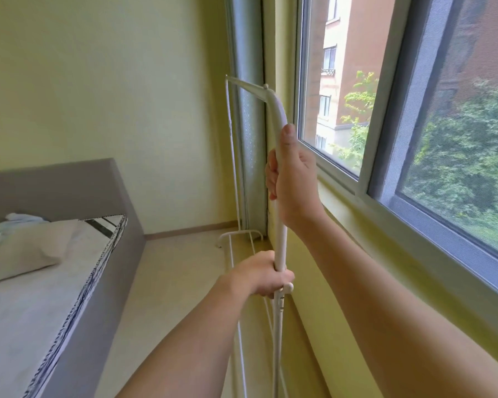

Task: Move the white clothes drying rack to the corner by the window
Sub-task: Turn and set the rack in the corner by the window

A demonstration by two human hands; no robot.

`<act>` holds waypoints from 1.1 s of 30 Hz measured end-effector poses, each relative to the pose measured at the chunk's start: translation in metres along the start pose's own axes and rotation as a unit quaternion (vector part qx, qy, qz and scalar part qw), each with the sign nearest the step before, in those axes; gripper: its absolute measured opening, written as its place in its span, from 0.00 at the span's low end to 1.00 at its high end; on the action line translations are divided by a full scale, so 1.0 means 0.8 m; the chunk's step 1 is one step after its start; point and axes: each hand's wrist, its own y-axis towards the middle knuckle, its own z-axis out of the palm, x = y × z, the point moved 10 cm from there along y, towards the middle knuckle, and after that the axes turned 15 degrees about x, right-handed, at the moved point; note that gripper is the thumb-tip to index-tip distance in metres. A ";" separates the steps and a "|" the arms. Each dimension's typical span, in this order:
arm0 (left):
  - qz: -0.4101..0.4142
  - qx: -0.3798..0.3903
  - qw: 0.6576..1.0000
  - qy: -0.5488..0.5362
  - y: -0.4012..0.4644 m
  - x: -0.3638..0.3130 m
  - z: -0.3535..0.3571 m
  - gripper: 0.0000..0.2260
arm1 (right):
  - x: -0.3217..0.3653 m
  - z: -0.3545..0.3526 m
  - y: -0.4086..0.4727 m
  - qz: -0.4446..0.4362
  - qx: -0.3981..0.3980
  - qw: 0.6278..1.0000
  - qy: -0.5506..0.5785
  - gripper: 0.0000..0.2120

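Gripping the white clothes drying rack (279,234) with both hands, I have it standing upright in the corner, just beside the window (342,90) and the grey curtain (249,133). My right hand (292,179) is the upper one, its fingers (270,173) wrapped tight round the near post with the thumb laid up along the tube. My left hand (260,275) sits lower on the same post, its fingers closed round it just above a small round knob. The rack is a thin frame of glossy white tubing: the post curves over at the top into a rail that runs towards the far wall, where a slimmer post drops down. Its curved foot rests on the pale floor (184,277) near the skirting. To my left lies the bed (55,282) with a pillow (29,251).
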 end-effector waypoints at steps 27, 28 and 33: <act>-0.007 -0.019 1.000 0.019 0.154 0.040 -0.161 0.08 | -0.121 -0.019 0.177 0.030 0.003 0.999 -0.014 0.25; -0.006 -0.018 1.000 0.020 0.157 0.040 -0.164 0.08 | -0.124 -0.019 0.182 0.030 0.004 0.999 -0.012 0.25; -0.006 -0.016 0.999 0.041 0.173 0.038 -0.181 0.07 | -0.138 -0.023 0.202 0.034 0.008 0.999 -0.008 0.25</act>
